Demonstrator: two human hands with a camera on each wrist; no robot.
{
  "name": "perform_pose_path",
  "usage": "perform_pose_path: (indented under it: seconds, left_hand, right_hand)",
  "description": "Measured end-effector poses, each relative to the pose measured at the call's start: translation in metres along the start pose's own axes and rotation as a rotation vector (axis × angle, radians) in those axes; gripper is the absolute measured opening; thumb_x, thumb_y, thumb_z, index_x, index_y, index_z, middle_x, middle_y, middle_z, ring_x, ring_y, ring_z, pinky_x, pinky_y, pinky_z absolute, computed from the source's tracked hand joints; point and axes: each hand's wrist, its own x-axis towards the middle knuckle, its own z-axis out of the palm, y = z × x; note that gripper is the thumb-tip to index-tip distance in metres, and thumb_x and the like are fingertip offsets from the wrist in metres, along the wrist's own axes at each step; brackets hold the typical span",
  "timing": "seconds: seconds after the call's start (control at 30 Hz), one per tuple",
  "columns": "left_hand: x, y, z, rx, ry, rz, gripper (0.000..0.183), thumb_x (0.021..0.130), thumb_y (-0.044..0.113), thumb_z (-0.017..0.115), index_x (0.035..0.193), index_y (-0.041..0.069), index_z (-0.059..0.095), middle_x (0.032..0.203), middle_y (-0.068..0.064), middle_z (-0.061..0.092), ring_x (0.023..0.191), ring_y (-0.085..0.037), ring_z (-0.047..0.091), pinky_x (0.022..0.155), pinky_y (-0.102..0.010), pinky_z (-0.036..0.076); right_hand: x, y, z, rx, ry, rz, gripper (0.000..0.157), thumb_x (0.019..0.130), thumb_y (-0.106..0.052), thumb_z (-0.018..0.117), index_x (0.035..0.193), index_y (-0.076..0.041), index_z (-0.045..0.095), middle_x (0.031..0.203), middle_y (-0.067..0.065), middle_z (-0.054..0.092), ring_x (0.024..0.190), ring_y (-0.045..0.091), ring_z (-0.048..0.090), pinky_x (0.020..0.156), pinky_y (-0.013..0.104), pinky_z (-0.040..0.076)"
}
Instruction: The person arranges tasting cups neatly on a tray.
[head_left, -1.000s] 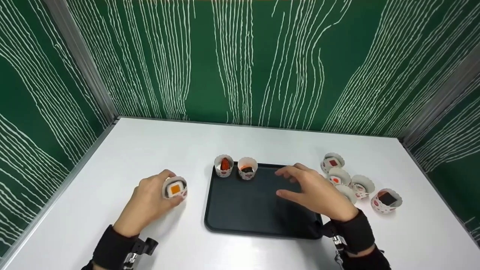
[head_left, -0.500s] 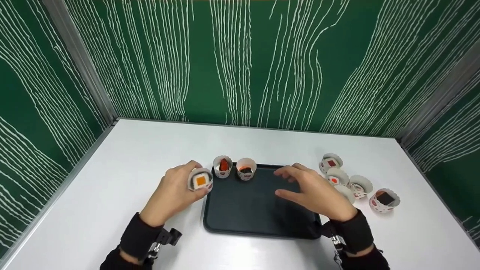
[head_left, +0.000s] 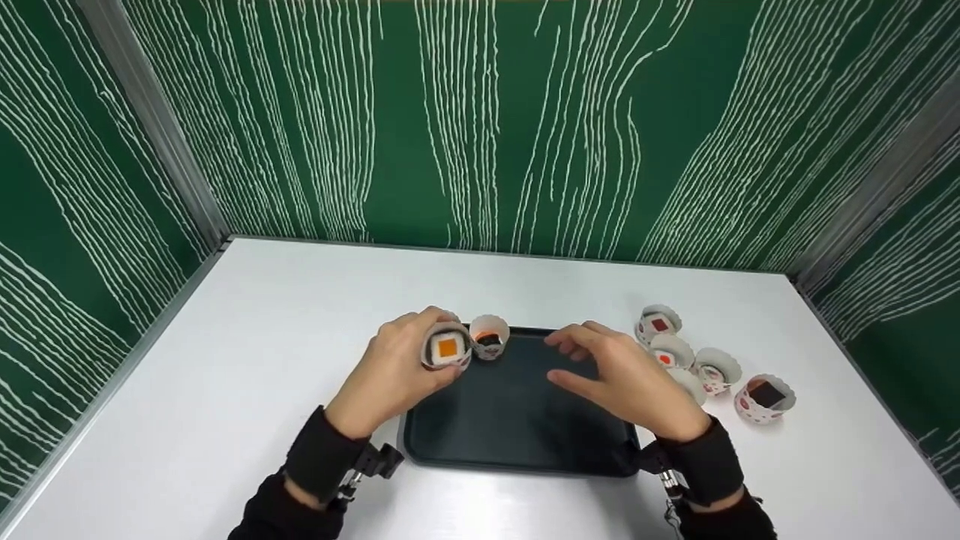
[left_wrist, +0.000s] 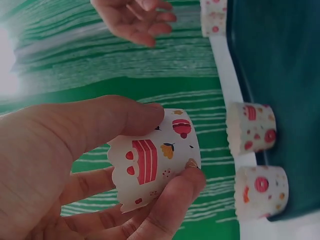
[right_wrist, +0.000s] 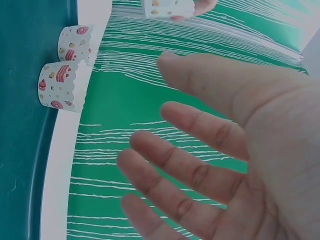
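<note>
My left hand (head_left: 396, 367) holds a paper baking cup (left_wrist: 155, 155) between thumb and fingers, above the tray's far left corner. Inside that cup, in the head view, lies a white piece with an orange square (head_left: 448, 348). The dark tray (head_left: 517, 420) lies flat below. On its far edge stands a cup (head_left: 489, 337) with orange and black contents; another cup (left_wrist: 261, 192), seen in the left wrist view, is mostly hidden behind my left hand in the head view. My right hand (head_left: 619, 379) hovers over the tray's right side, fingers relaxed and apart, holding nothing.
Right of the tray, several paper cups stand clustered, among them one with a dark red square (head_left: 658, 325) and one with a red dot (head_left: 670, 352). A cup with a black piece (head_left: 765, 397) stands farther right. Green panels (head_left: 420, 135) with white lines wall the white table (head_left: 315, 285).
My left hand has carried its cup rightward and slightly away from me, from the bare table to over the tray's far left corner. My right hand stays nearly still.
</note>
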Motion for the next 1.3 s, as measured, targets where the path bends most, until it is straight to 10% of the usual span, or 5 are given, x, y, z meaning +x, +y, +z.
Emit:
perform_pose_path:
  seconds: [0.67,1.3]
  left_hand:
    - [0.019,0.032,0.05,-0.021,-0.053,0.19,0.049,0.088,0.018,0.089,0.13,0.006,0.067,0.124,-0.012,0.072,0.106,-0.024,0.069,0.088,-0.038,0.06]
    - [0.018,0.034,0.062,-0.05,-0.043,0.144,0.063,0.082,-0.007,0.084,0.139,0.006,0.059,0.129,-0.014,0.07,0.118,-0.028,0.069,0.1,-0.041,0.059]
  right_hand:
    - [0.004,-0.004,0.007,0.073,0.008,-0.052,0.038,0.097,-0.023,0.082,0.132,-0.014,0.07,0.113,0.001,0.074,0.101,0.019,0.073,0.09,0.039,0.061]
    - [0.009,-0.005,0.015,0.173,0.024,-0.067,0.042,0.091,-0.011,0.087,0.129,-0.007,0.069,0.108,-0.001,0.073,0.089,0.013,0.072,0.078,0.031,0.062]
